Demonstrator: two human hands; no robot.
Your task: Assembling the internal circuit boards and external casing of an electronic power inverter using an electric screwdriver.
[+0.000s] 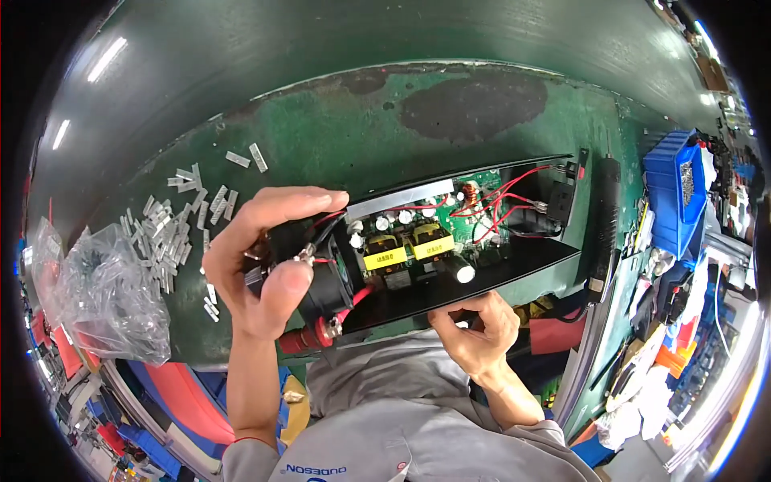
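Note:
A long black metal housing [522, 271], open at the top, lies tilted across the bench in front of me. Inside it sits a green circuit board [491, 228] with two yellow-wrapped transformers [385, 258], white-topped capacitors and red wires [502, 193]. My left hand [261, 269] is closed round a black cooling fan [331, 285] at the housing's left end, thumb near, fingers over the far side. Just below that thumb a red terminal [324, 331] sticks out. My right hand [482, 331] has curled fingers against the near wall; their tips are partly hidden beneath it.
Several small pale strips [161, 233] lie scattered on the green bench [345, 120] at left, beside a clear plastic bag [112, 293]. A black bar-shaped tool [606, 225] lies right of the housing. Farther right is a blue bin [671, 189] of small metal parts.

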